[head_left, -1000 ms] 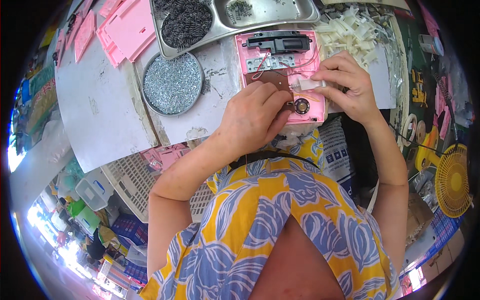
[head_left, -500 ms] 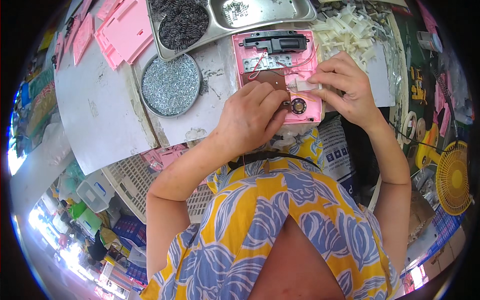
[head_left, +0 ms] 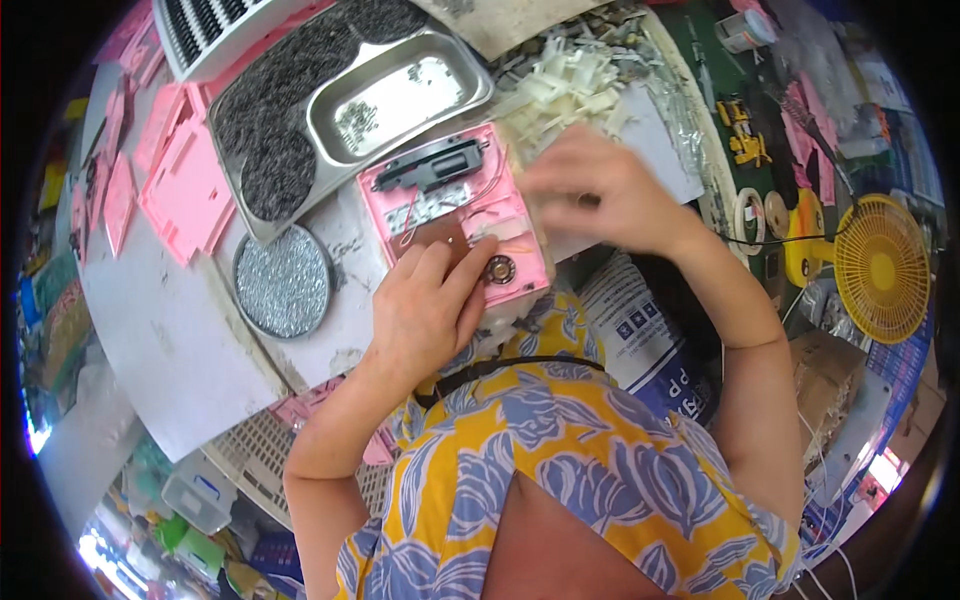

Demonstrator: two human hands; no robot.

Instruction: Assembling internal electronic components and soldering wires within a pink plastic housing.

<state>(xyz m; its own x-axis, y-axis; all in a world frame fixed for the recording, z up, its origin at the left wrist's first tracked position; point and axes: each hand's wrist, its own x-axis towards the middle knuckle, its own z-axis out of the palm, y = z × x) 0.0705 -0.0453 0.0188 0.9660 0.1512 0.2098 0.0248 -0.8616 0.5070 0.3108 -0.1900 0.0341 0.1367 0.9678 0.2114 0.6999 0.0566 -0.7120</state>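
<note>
At the right edge of the pink case [head_left: 508, 212], nearer the white parts [head_left: 560, 85], hovers the blurred right hand [head_left: 605, 192], the left hand [head_left: 415, 305] resting over the board [head_left: 436, 236], neither grip discernible.

Left hand [head_left: 420, 305], left of centre: back up, fingers toward upper right. Right hand [head_left: 610, 195], above centre right: blurred, fingers bent.

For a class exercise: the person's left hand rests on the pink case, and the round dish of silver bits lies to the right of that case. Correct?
Not quite: in the head view, the round dish lies left of the pink case. The left hand does rest there.
</note>
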